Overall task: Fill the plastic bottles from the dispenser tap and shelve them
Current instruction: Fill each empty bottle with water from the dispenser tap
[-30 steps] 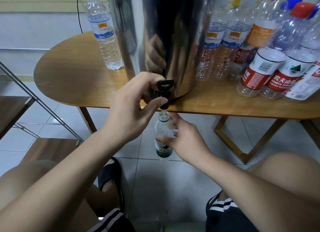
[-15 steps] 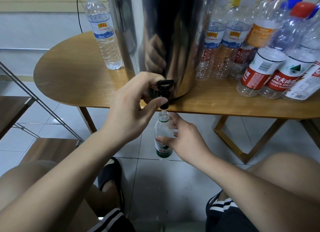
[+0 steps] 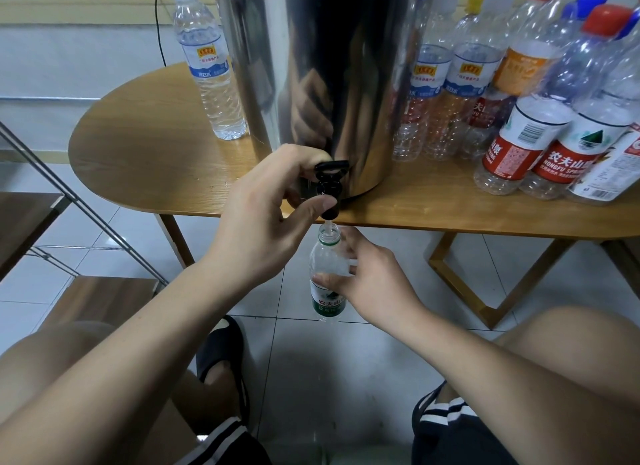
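Note:
A tall steel dispenser (image 3: 332,66) stands at the front edge of the wooden table (image 3: 145,159). My left hand (image 3: 263,222) grips its black tap (image 3: 329,182), fingers over the lever and thumb under the spout. Below the spout, my right hand (image 3: 367,284) holds a small clear bottle with a green label (image 3: 325,256) upright, its open mouth right under the tap. A thin stream of water runs into the mouth.
One capped bottle (image 3: 211,73) stands left of the dispenser. Several empty capped bottles (image 3: 519,100) crowd the table to its right. A metal-framed shelf with wooden boards (image 3: 31,218) is at the left. My knees and a black slipper (image 3: 221,353) are over the tiled floor.

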### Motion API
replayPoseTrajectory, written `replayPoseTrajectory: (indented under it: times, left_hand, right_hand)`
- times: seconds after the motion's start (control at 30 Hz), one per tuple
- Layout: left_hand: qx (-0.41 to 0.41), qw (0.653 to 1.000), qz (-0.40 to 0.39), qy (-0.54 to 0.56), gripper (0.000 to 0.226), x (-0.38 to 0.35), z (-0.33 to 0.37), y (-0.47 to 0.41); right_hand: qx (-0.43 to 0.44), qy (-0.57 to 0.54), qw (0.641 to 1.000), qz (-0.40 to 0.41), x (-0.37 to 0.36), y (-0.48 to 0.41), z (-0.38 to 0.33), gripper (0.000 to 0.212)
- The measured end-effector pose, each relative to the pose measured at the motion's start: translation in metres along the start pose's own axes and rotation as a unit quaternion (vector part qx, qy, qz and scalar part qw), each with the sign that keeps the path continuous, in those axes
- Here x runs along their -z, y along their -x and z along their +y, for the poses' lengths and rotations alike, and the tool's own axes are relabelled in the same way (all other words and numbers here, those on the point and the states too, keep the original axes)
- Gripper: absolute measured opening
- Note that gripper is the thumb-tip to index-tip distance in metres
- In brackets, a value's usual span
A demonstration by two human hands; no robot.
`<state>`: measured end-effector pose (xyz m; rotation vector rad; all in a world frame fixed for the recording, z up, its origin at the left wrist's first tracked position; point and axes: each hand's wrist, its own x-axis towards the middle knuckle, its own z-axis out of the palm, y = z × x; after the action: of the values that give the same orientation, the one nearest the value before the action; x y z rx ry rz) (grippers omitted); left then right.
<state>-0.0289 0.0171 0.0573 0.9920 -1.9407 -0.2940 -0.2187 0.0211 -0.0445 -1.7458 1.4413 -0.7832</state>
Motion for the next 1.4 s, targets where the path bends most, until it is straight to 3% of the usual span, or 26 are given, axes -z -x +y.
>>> replayPoseTrajectory:
  times: [1.4]
  left_hand:
    - [-0.007, 1.000, -0.003, -0.005, 0.025, -0.0003, -0.0023, -0.0003]
  right_hand:
    - [-0.012, 0.011, 1.000, -0.004, 0.0008, 0.0007, -0.0024, 0.068]
